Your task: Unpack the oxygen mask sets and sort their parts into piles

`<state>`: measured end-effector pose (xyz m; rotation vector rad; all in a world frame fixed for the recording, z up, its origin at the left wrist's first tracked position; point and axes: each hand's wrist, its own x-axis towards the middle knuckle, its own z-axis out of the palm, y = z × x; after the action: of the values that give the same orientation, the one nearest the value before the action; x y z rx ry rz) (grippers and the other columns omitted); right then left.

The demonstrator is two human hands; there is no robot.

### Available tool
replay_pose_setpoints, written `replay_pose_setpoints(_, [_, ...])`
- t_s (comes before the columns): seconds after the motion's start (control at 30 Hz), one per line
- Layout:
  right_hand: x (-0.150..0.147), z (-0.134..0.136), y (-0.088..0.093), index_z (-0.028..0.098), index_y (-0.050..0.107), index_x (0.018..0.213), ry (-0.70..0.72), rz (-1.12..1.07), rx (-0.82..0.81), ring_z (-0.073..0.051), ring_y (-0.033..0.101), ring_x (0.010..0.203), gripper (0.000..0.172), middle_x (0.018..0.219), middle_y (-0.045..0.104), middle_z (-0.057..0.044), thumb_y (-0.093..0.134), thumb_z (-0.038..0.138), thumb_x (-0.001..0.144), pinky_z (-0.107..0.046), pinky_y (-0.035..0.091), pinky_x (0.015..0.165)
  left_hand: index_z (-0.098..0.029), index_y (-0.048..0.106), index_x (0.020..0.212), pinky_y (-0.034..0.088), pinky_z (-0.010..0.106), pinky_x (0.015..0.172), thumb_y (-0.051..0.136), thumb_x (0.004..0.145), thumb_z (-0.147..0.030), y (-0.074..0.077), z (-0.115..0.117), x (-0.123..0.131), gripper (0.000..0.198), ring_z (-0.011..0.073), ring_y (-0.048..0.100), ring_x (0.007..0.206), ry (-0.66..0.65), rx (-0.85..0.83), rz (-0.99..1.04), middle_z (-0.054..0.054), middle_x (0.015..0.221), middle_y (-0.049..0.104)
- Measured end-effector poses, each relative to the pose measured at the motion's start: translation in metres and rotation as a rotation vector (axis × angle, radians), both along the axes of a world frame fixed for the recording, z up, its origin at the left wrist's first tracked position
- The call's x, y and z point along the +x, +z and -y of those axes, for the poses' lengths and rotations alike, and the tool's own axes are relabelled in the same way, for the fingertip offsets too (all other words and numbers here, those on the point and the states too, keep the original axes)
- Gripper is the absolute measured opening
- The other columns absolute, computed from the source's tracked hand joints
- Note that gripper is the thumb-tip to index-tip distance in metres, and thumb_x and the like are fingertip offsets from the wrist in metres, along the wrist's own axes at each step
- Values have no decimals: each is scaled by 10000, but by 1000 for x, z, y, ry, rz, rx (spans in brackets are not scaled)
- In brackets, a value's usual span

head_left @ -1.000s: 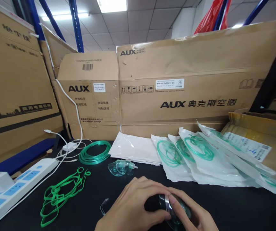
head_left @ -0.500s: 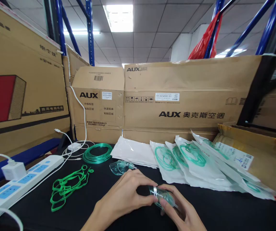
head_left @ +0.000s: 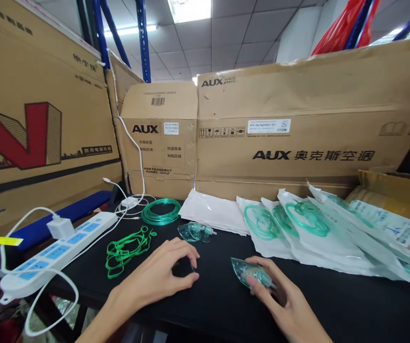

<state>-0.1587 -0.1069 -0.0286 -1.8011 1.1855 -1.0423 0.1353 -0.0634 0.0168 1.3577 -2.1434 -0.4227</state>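
Observation:
My right hand [head_left: 276, 290] grips a clear green oxygen mask [head_left: 242, 272] between thumb and fingers, above the black table cover. The mask's pointed end faces left, and the fingers hide part of it. To the left, my left hand [head_left: 171, 269] is apart from the mask, its thumb and forefinger curved with a gap between them; I see nothing held there. A second oxygen mask [head_left: 194, 232] lies just beyond my left hand. Left of that hand is a loose bundle of green elastic straps [head_left: 128, 250]. Behind the straps sits a coil of green tubing [head_left: 160, 212].
White-backed packets [head_left: 308, 224] with green tubing inside lie at the right, beside a stack of white packets [head_left: 215, 212]. A white power strip [head_left: 58, 247] with cables runs along the left edge. Cardboard panels [head_left: 279, 138] stand at the back; an open carton [head_left: 386, 190] is at right.
My left hand has let go of the mask and moved left, its fingers parting. My right hand keeps the mask. The camera view has turned slightly and tilted down.

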Motion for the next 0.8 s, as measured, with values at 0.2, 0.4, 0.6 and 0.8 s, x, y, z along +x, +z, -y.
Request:
replay_pose_setpoints(0.2, [3, -8, 10, 248, 657, 1177, 7, 43, 15, -219, 723, 812, 427, 1008, 761, -58, 649, 558, 885, -286, 564, 715, -286, 659, 1047, 313, 503, 1186, 646, 920, -351, -14, -8, 19, 143, 237, 588, 1201, 94, 41, 128, 3, 1242, 655])
replay_pose_setpoints(0.4, [12, 7, 31, 256, 601, 1195, 45, -80, -120, -205, 690, 840, 399, 1153, 721, -76, 597, 549, 924, -327, 550, 774, -366, 592, 1325, 299, 504, 1204, 657, 914, -386, -11, -13, 33, 416, 264, 538, 1297, 110, 46, 149, 15, 1361, 606])
replay_pose_setpoints(0.6, [42, 55, 56, 253, 622, 1125, 132, -202, -304, -237, 655, 1017, 262, 1177, 697, -57, 667, 324, 878, -401, 496, 938, -298, 579, 1365, 353, 429, 1166, 558, 991, -463, 6, 30, 19, 410, 263, 513, 1329, 139, -130, 124, 50, 1401, 597])
replay_pose_setpoints(0.8, [70, 87, 45, 181, 638, 1165, 212, -306, -380, -246, 659, 1068, 274, 1137, 697, -68, 692, 306, 927, -469, 513, 954, -243, 681, 1183, 424, 387, 1068, 622, 962, -364, 9, 86, 11, 258, 256, 597, 1206, 49, -125, 91, 53, 1242, 687])
